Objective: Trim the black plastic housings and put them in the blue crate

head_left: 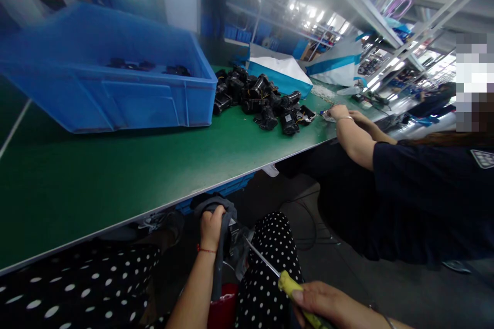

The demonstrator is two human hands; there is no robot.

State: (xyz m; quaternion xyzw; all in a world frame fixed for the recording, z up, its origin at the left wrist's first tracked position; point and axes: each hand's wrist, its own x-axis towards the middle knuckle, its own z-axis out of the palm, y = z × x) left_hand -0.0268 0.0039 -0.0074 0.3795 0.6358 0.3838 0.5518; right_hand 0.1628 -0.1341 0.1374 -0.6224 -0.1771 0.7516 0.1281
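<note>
My right hand (322, 300) is wrapped round the yellow handle of a screwdriver (287, 282) at the lower middle of the head view. Its long metal shaft points up and left, toward my left hand. Below the table edge, my left hand (211, 229) is closed on a dark grey, cloth-like thing (227, 206) that hangs down past my wrist. Just right of that hand, a dark object and some clear plastic (243, 252) show between my knees; what they are is too blurred to tell.
A blue bin (139, 103) with dark parts inside stands on the green table (154, 164). Beside it lies a pile of black housings with wires (262, 92). White-and-blue bags (281, 74) are behind. On the right a co-worker's hands (341, 113) handle small parts.
</note>
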